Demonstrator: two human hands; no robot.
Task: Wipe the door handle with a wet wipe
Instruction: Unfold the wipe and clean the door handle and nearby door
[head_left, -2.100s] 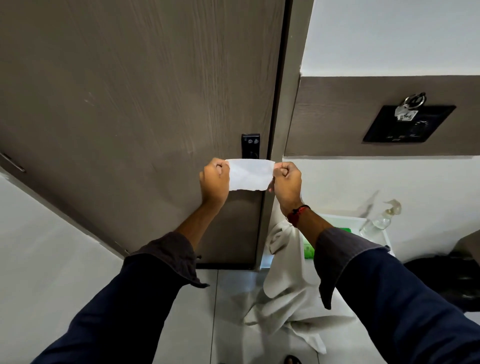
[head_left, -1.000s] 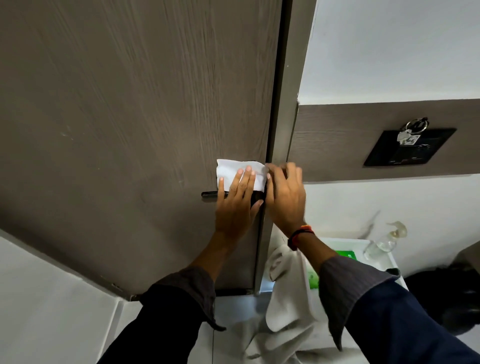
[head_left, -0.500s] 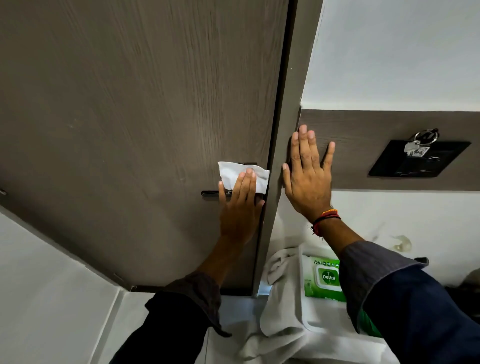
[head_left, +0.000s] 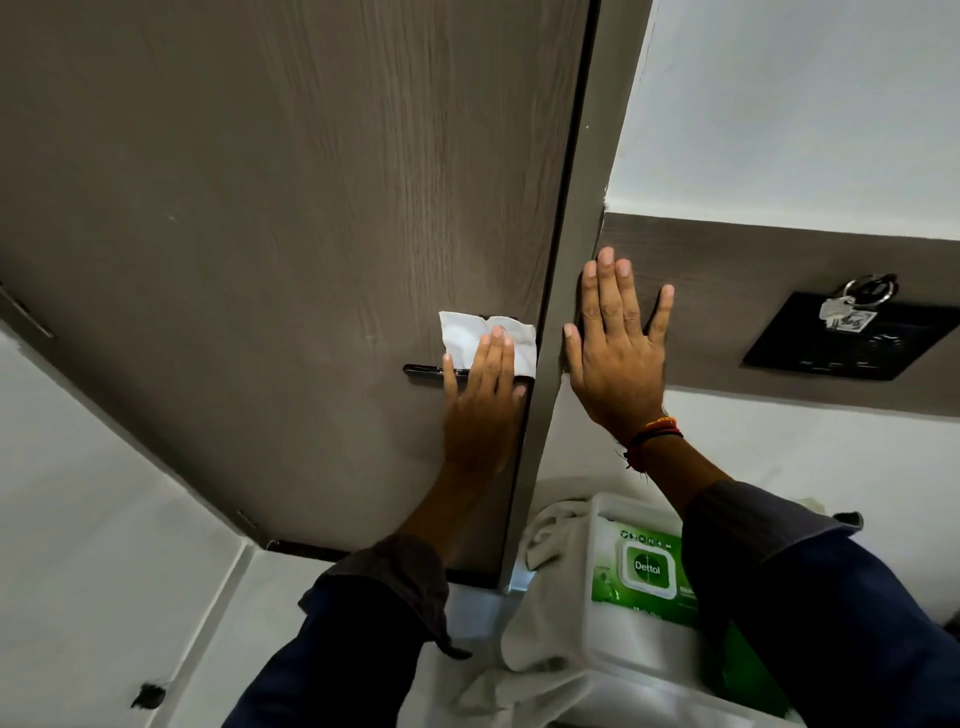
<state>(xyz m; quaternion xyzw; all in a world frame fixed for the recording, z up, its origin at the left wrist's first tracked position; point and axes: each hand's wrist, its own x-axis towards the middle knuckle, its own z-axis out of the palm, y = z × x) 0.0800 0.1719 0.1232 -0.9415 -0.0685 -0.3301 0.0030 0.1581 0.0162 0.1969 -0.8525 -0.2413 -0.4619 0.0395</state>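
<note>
White, creased wet wipe under left hand, seemingly on door handle.

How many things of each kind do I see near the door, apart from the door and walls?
Hands: 2, left hand and right hand
Wet wipe: 1
Door handle: 1
Wipes pack: 1
White cloth: 1
Black wall panel: 1
Key bunch: 1
Total: 8

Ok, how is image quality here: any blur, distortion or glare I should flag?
Head view: strong wide-angle distortion, the door edge leans and the frame tilts; soft, even lighting with no glare; left hand on the wet wipe is slightly soft, right hand sharper; the handle reads dark, and the sleeves lose detail in shadow.
</note>
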